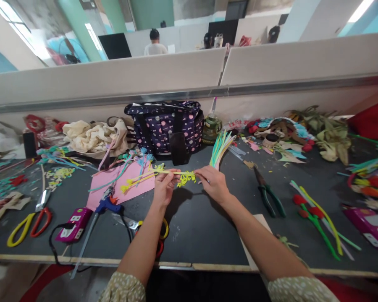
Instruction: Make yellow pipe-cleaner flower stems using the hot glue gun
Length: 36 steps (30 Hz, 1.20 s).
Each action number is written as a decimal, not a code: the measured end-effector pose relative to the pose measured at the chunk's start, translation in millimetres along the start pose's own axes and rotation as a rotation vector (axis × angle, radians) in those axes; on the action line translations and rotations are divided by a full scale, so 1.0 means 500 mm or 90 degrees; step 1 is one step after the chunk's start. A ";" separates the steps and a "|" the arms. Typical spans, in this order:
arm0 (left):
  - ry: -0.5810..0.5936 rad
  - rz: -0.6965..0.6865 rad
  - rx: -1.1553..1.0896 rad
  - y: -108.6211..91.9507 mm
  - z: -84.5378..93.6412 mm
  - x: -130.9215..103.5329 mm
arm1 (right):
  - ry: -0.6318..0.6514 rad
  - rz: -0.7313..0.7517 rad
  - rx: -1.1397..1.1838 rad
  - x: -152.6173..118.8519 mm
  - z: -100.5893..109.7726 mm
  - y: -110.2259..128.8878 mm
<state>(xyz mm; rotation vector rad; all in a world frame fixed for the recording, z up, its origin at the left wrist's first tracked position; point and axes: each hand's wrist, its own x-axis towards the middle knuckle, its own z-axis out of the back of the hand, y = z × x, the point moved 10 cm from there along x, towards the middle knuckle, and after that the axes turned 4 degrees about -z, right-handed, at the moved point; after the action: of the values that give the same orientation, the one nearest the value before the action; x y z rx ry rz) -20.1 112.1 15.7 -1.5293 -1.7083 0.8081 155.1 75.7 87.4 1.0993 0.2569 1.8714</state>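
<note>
My left hand (pixel 164 186) pinches a yellow pipe cleaner (pixel 186 173) between thumb and fingers. At the other end of that stem, my right hand (pixel 213 183) has its fingertips closed on it. The stem runs level between the two hands, above a small heap of short yellow cuttings (pixel 186 180) on the dark table. Left of my left hand, yellow-tipped pipe cleaner stems (pixel 132 182) lie on a pink sheet (pixel 103 183). Behind my right hand stands a bundle of green, white and yellow pipe cleaners (pixel 221 147).
A blue glue gun (pixel 108 204), purple power strip (pixel 74 224) and red-and-yellow scissors (pixel 39 216) lie left. Other scissors (pixel 134 225) lie partly under my left forearm. Pliers (pixel 267 193) and red-tipped stems (pixel 315 218) lie right. A patterned bag (pixel 154 130) with a phone (pixel 178 149) stands behind.
</note>
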 end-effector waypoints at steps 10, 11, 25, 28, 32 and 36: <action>0.192 0.199 -0.037 0.054 -0.069 -0.035 | 0.004 0.138 -0.004 0.003 0.031 0.031; 0.211 0.219 -0.028 0.063 -0.074 -0.042 | 0.015 0.153 -0.031 0.001 0.025 0.035; 0.257 0.285 0.024 0.086 -0.084 -0.068 | 0.005 0.106 0.064 -0.004 0.004 0.038; 0.258 0.276 0.017 0.083 -0.086 -0.067 | 0.045 0.073 0.115 -0.005 -0.018 0.031; 0.214 0.251 0.011 0.078 -0.076 -0.056 | 0.078 0.029 0.104 -0.008 -0.036 0.017; 0.154 0.247 -0.004 0.081 -0.060 -0.045 | 0.094 0.011 0.073 -0.014 -0.048 0.009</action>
<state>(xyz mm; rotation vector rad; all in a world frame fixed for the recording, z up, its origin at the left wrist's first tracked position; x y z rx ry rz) 29.0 94.4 -2.7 -1.9095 -1.2596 0.7696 134.9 73.6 71.8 1.0441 0.4455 1.9766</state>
